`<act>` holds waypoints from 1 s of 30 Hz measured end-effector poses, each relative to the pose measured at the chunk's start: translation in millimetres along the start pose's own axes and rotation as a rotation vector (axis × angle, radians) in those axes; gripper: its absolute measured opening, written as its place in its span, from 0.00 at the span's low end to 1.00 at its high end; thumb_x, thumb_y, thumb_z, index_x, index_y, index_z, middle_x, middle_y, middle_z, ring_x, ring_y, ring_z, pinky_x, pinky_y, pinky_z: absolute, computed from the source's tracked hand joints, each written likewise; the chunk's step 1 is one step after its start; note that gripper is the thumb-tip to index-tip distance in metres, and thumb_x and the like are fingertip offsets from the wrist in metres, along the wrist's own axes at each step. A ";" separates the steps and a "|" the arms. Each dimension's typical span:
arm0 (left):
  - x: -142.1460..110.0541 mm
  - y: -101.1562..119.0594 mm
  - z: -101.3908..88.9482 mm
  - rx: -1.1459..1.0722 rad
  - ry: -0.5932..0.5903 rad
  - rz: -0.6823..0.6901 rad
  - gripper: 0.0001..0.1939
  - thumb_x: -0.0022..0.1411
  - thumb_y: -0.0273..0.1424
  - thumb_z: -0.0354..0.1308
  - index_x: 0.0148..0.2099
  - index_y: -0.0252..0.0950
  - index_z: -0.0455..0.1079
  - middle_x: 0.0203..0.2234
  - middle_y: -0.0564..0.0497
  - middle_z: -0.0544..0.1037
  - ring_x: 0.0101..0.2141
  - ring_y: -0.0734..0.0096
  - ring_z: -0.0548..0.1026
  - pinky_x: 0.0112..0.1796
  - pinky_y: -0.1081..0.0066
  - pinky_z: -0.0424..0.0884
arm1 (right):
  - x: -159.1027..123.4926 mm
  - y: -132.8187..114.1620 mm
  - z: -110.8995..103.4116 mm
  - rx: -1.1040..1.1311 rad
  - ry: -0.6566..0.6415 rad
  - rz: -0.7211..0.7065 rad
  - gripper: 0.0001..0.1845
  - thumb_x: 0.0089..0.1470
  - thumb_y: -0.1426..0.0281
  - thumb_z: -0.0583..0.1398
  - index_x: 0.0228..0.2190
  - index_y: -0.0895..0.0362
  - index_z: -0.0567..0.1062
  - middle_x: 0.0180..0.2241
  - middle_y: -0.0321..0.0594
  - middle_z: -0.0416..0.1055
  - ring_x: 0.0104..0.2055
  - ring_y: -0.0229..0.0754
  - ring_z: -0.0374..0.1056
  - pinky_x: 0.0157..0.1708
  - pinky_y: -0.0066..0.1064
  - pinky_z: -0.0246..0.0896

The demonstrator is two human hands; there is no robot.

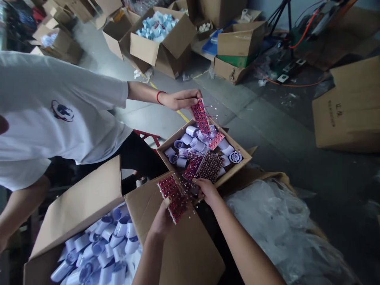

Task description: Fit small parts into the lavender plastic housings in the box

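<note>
My left hand (162, 218) grips a red circuit board panel (171, 192) with rows of small dark parts. It is tilted over a cardboard flap. My right hand (206, 190) has its thumb on the lower edge of a darker board panel (210, 165), held over an open carton (244, 160). Thin wires with tiny white ends dangle between my hands. Beside the darker panel is another red panel (193, 164). Across the carton, a co-worker's hand (182, 99) holds up a narrow red panel (201, 116) with loose wires. Lilac plastic cups (197, 144) and a small pink panel (216, 141) lie inside.
At lower left stands a carton full of lilac cups (97, 249), its flap (80, 202) raised. Clear plastic bags (273, 221) fill the right foreground. Further back are a carton of light-blue parts (158, 25), a large carton (347, 111) and an orange cable (305, 37).
</note>
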State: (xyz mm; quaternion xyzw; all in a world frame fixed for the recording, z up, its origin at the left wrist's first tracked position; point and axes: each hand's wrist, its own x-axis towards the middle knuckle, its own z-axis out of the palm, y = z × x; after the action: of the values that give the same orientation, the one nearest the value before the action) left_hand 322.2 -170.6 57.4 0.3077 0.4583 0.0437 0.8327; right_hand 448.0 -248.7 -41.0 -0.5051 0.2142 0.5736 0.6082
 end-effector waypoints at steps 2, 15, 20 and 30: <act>3.2 -0.6 5.5 0.033 -0.008 0.001 0.32 0.46 0.43 0.66 0.52 0.36 0.70 0.40 0.44 0.81 0.47 0.50 0.75 0.48 0.56 0.71 | -1.6 -1.2 -1.2 0.039 0.001 0.015 0.17 0.40 0.67 0.65 0.14 0.56 0.62 0.09 0.23 0.55 0.10 0.26 0.45 0.10 0.21 0.30; 25.5 -8.9 15.1 0.266 0.158 -0.014 0.42 0.43 0.42 0.69 0.60 0.40 0.60 0.46 0.44 0.77 0.44 0.55 0.76 0.44 0.64 0.70 | 2.8 -18.6 -12.9 0.201 -0.012 0.111 0.08 0.45 0.77 0.61 0.19 0.58 0.68 0.13 0.28 0.63 0.13 0.27 0.54 0.10 0.18 0.46; 31.9 -9.6 18.0 0.306 0.200 -0.020 0.39 0.42 0.43 0.70 0.56 0.39 0.65 0.46 0.44 0.77 0.40 0.58 0.76 0.39 0.67 0.72 | 2.6 -23.2 -19.9 0.187 -0.004 0.172 0.11 0.46 0.78 0.62 0.18 0.58 0.66 0.13 0.28 0.63 0.13 0.27 0.52 0.10 0.18 0.46; 45.7 5.0 31.5 0.423 0.206 0.058 0.42 0.41 0.39 0.70 0.58 0.36 0.62 0.36 0.47 0.78 0.32 0.66 0.75 0.31 0.71 0.71 | 0.9 -39.8 -34.1 0.098 -0.087 0.339 0.12 0.52 0.78 0.55 0.20 0.58 0.64 0.15 0.32 0.66 0.12 0.26 0.50 0.11 0.17 0.42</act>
State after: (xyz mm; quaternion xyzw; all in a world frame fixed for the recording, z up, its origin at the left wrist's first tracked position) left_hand 374.4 -165.2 38.8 0.4821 0.5310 0.0017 0.6968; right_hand 495.5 -270.9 -40.7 -0.4061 0.2973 0.6781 0.5356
